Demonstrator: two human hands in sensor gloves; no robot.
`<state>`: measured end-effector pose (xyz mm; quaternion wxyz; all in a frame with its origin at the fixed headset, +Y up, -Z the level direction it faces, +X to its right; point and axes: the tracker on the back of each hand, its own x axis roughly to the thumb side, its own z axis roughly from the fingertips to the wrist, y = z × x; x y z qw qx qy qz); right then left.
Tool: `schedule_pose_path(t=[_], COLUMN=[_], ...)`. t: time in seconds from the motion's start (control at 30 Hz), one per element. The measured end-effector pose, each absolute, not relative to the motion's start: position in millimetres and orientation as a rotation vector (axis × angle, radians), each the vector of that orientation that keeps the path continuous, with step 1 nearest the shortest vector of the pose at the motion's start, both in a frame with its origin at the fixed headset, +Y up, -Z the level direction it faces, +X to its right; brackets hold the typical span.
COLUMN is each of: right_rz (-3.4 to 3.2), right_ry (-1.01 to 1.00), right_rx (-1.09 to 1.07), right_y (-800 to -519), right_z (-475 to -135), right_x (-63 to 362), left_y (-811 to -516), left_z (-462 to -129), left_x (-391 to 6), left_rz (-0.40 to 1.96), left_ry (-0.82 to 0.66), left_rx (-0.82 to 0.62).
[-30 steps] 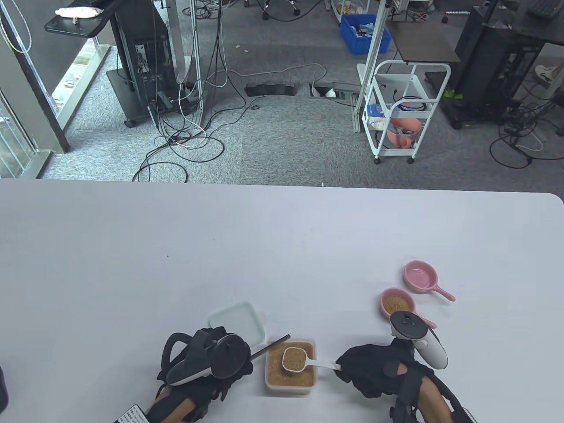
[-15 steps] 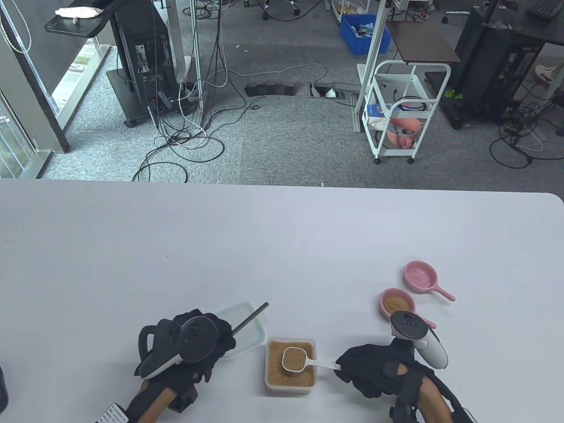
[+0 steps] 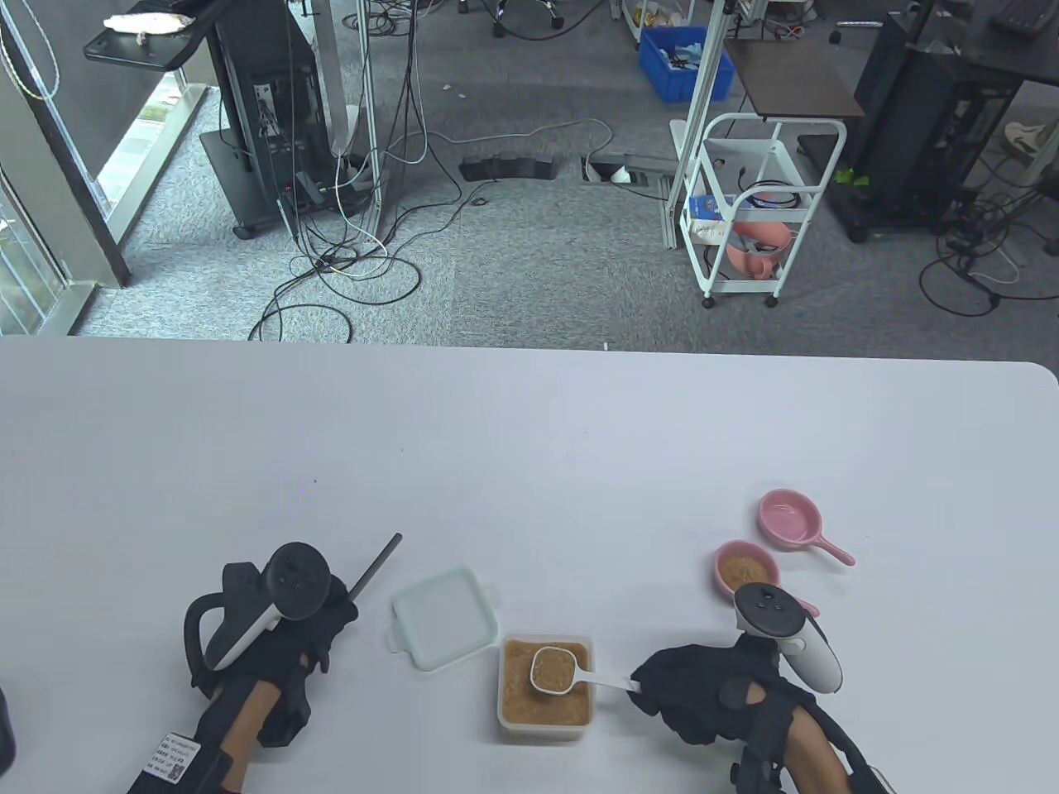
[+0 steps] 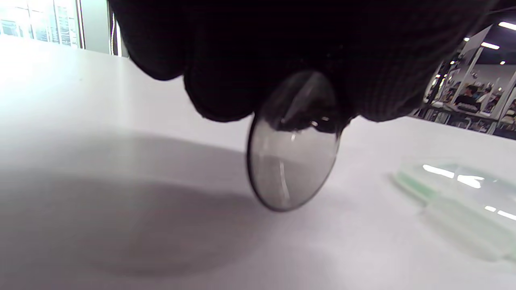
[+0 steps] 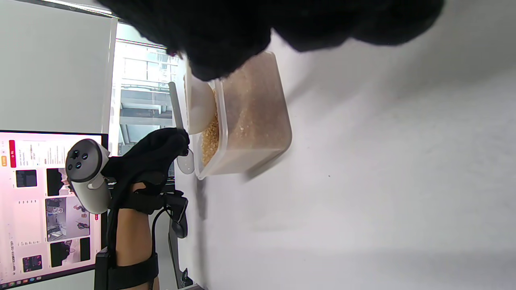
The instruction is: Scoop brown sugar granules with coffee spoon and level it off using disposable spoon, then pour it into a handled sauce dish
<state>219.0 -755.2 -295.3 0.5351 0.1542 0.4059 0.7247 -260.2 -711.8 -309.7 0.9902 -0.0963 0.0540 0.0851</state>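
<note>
My right hand (image 3: pixel 674 693) pinches the handle of a white coffee spoon (image 3: pixel 553 670). Its bowl, filled with brown sugar, hovers over the open sugar container (image 3: pixel 502 691). My left hand (image 3: pixel 318 624) sits well left of the container and grips a smoky clear disposable spoon (image 3: pixel 376 565), handle pointing up and right. In the left wrist view the disposable spoon's bowl (image 4: pixel 292 161) hangs below my fingers (image 4: pixel 225 72), just above the table. The right wrist view shows the container (image 5: pixel 258 121) and coffee spoon (image 5: pixel 199 108) side-on. Two pink handled sauce dishes stand to the right: the nearer one (image 3: pixel 721 562) holds sugar, the farther one (image 3: pixel 768 506) looks empty.
The container's pale green lid (image 3: pixel 443 616) lies flat between my left hand and the container, also seen as the lid (image 4: pixel 463 201) in the left wrist view. The table's far edge runs across the middle of the table view, with floor, cables and a white cart (image 3: pixel 757 207) beyond.
My left hand has swung left and away from the container with the disposable spoon, uncovering the lid. The right hand and coffee spoon have stayed over the sugar.
</note>
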Motion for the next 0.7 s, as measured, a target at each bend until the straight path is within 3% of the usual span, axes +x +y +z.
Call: schedule_pose_path(t=[0.33, 0.7], right_rz=[1.731, 1.736], right_ry=[0.971, 0.977], right_rx=[0.368, 0.369], right_y=[-755.1, -755.4], right_z=[-295.2, -294.9], right_x=[219.1, 218.4], left_y=[-729.2, -728.4], left_z=[-318.0, -316.4], left_x=[-259.3, -256.4], left_rz=[0.121, 0.084], left_ry=[0.136, 0.152], left_rx=[-0.269, -0.239])
